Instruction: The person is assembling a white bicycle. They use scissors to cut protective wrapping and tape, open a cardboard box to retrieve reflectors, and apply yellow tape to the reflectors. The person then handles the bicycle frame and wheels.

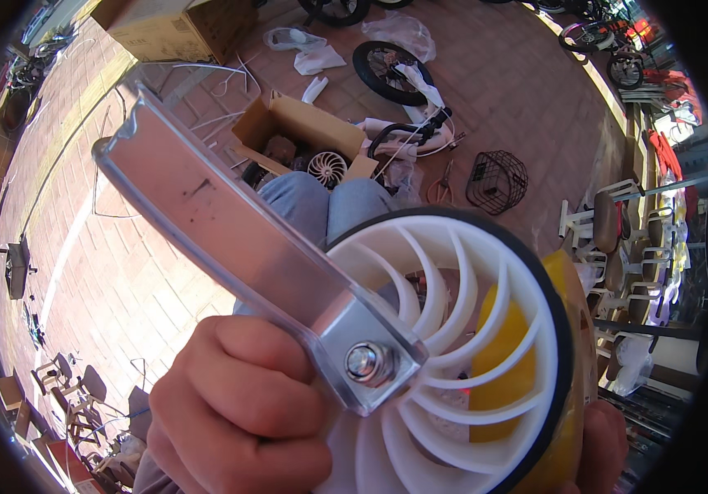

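White spoked wheel with a black tyre, held up close to the camera, above the person's knees. Silver metal bracket lies across the hub, fixed by a nut, its far end reaching to upper left. Left hand: grip closed, fingers curled into a fist against the bracket's lower edge (what sits inside the fist is hidden). Right hand: only part shows at lower right, beyond a yellow piece seen behind the spokes; cannot tell whether its grip is open or closed. Beyond the knees, on brick paving: an open carton with a second white wheel inside; to its right, pliers and, just beside them, a black wire basket. Farther back, a larger black-tyred wheel.
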{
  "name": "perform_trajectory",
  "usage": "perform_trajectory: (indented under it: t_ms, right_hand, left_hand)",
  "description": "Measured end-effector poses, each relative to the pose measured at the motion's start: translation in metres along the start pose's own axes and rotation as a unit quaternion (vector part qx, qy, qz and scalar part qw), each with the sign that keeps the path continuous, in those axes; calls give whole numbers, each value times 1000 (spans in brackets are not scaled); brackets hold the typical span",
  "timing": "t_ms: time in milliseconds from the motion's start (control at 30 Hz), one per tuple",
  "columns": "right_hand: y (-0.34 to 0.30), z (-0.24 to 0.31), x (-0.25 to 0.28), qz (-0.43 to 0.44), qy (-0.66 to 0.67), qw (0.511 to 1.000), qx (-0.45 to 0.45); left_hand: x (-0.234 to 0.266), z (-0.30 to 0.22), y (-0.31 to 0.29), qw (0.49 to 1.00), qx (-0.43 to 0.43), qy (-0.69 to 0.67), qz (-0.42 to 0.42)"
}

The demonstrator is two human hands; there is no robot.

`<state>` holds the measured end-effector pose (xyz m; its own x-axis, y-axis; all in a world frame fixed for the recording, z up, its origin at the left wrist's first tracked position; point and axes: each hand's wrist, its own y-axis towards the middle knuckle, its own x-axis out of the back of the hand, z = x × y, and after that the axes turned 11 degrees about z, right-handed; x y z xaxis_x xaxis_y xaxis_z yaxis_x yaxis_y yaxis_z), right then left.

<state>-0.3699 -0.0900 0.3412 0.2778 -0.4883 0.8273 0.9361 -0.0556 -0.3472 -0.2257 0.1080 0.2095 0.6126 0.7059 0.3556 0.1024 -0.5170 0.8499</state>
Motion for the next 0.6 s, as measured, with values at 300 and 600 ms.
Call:
perform_trajectory:
  t_ms: [300, 600]
  right_hand:
    - [8, -23, 9, 81, 103, 985, 112]
    - [50, -73, -35, -198, 41, 924, 324]
  left_hand:
    - [-16, 25, 0, 988, -66, -97, -97]
    - [-34, 73, -36, 840, 318, -290, -331]
